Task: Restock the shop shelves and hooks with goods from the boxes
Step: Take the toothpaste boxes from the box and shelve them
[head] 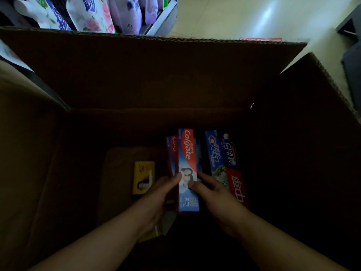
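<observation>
I look down into a large open cardboard box (148, 79). Both my hands are deep inside it, holding one red and blue Colgate toothpaste carton (188, 153) between them. My left hand (158, 196) grips its left edge with thumb on top. From the other side, my right hand (216, 200) pinches its right edge. A second Colgate carton (172, 151) lies just left of it, partly hidden. To the right lie a blue Crest carton (215, 153), a dark blue carton (230, 151) and a red carton (237, 188). A small yellow packet (143, 177) lies on the box floor at left.
The box flaps stand up on all sides, the right flap (320, 106) tall and close. Beyond the far flap, a shelf holds floral refill pouches (88, 14). Pale tiled floor (254, 16) shows at top right, with dark furniture (351, 61) at the right edge.
</observation>
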A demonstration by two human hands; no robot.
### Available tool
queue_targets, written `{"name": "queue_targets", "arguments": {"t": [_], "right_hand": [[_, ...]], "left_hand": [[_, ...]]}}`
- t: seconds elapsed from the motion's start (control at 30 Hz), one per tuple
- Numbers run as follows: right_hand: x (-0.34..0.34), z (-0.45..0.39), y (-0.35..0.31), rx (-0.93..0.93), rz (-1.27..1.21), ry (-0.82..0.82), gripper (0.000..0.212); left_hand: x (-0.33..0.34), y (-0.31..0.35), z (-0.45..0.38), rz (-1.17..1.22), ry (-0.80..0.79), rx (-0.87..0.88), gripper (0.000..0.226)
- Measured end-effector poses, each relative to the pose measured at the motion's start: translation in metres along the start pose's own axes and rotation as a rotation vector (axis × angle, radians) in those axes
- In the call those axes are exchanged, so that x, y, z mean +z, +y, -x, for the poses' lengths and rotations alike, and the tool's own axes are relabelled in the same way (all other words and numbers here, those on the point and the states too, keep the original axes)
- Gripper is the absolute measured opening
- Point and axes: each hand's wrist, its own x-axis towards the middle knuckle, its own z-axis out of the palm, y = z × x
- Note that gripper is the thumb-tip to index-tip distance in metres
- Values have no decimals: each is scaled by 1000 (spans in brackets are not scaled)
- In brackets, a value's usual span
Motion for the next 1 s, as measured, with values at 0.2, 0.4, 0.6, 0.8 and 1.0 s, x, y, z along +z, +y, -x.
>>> {"name": "queue_targets", "arguments": {"t": [0.2,0.4,0.6,0.8,1.0], "right_hand": [[-1,-1,3,-7,1,-92,29],[3,-1,10,-47,181,-133,32],[-16,-7,12,-388,653,476,25],[-50,-13,18,-199,636,604,52],[-44,-17,24,-205,808,548,72]], "left_hand": [[-3,6,2,61,-14,40,55],[-6,7,2,67,65,6,28],[-11,7,1,42,82,18,9],[-13,6,1,55,105,-5,9],[-16,5,-1,53,106,-9,10]]}}
